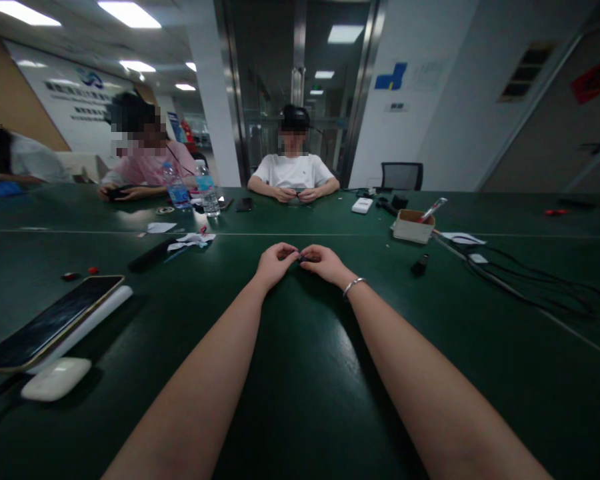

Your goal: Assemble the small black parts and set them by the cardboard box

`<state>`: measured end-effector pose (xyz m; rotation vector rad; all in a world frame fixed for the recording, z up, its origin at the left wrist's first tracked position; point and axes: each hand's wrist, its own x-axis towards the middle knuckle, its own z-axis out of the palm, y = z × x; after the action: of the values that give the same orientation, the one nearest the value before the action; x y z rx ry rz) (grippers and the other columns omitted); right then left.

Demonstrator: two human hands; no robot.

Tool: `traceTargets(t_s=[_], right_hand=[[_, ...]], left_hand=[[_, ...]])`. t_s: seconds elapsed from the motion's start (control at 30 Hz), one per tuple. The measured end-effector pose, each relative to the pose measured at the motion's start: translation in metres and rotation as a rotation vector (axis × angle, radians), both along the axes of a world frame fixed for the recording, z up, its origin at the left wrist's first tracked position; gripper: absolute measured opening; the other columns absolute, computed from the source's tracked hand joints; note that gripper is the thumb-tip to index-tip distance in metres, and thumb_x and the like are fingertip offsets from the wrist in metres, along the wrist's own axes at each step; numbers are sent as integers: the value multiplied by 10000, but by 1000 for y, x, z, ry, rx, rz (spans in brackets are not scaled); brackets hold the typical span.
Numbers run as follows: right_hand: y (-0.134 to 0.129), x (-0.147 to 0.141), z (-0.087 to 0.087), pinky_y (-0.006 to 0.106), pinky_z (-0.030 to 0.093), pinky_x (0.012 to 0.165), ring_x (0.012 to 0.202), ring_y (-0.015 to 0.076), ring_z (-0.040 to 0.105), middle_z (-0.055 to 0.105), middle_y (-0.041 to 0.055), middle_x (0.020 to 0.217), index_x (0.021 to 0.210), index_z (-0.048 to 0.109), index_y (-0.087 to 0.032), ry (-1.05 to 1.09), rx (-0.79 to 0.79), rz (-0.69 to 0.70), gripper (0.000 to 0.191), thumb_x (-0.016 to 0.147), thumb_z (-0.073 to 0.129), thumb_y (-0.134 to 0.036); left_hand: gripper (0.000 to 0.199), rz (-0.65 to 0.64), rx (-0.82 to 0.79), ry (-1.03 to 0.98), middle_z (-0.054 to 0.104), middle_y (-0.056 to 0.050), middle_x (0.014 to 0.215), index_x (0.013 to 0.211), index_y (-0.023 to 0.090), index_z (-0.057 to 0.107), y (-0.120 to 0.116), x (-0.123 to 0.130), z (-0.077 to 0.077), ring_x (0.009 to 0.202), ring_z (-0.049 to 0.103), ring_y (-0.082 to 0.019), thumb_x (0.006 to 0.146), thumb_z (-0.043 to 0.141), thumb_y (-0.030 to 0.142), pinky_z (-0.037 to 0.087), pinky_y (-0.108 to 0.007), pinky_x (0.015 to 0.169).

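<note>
Centrally, a small dark piece (301,259) is held between the fingertips of the left hand (276,265) and the right hand (326,264), over the green table (300,400). The fingers of both hands are curled and pinched narrowly; the exact shape of the piece is mostly hidden by them. A bracelet (354,287) is worn on the right wrist. To the left, a phone (55,323) is seen behind a white case (57,379). To the right, a black object (420,265) is set near a small box (414,227). Opposite, a person in white (294,172) is seated.
</note>
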<state>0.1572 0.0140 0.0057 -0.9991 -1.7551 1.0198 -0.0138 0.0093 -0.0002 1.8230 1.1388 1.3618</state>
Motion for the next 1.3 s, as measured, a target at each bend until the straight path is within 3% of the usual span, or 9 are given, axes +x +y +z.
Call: traceTargets(t_s=[0.1, 0.27, 0.47, 0.77, 0.9, 1.03, 1.3], right_hand=[[2, -1, -2, 265, 495, 715, 706, 111, 606, 642, 8, 775, 828, 605, -144, -31, 41, -27, 220, 632, 686, -89], [3, 0, -4, 281, 485, 732, 732, 127, 603, 652, 27, 810, 849, 634, -139, -129, 101, -75, 219, 642, 703, -139], [5, 1, -7, 283, 484, 742, 751, 133, 612, 666, 35, 832, 854, 654, -150, -180, 157, -99, 209, 650, 699, -150], [4, 4, -6, 271, 477, 716, 746, 135, 606, 660, 24, 821, 874, 654, -156, -214, 210, -134, 216, 659, 675, -147], [3, 1, -6, 274, 473, 737, 765, 136, 601, 658, 20, 833, 871, 649, -166, -217, 249, -134, 209, 664, 675, -158], [2, -1, -4, 272, 469, 730, 756, 136, 594, 653, 15, 828, 877, 650, -172, -236, 281, -125, 210, 668, 673, -159], [-1, -3, -3, 272, 462, 701, 735, 141, 589, 658, 16, 830, 889, 654, -180, -271, 300, -107, 212, 678, 668, -165]], left_hand=[[256, 12, -11, -16, 675, -56, 869, 921, 163, 638, -2, 0, 1, 799, 617, -151, 716, 662, 314, 475, -296, 778], [244, 42, -38, 46, 641, -10, 736, 900, 185, 638, -6, 1, 6, 657, 572, -129, 713, 658, 341, 453, -258, 642], [292, 117, -126, 65, 668, -48, 737, 787, 164, 652, -4, -1, 4, 668, 588, -153, 670, 690, 428, 450, -278, 629], [260, 34, -190, 10, 678, -59, 753, 831, 162, 650, 0, -1, -1, 682, 611, -154, 708, 654, 391, 462, -280, 660], [334, 130, -150, 129, 634, -23, 625, 708, 179, 635, -4, -3, 3, 572, 547, -141, 737, 586, 508, 397, -263, 571], [426, 147, -116, 218, 582, -7, 538, 587, 187, 614, -7, -4, 6, 523, 496, -137, 764, 518, 563, 343, -262, 542], [377, 181, -99, 206, 606, -7, 582, 639, 199, 647, -9, -5, 9, 564, 517, -143, 781, 521, 524, 352, -259, 554]])
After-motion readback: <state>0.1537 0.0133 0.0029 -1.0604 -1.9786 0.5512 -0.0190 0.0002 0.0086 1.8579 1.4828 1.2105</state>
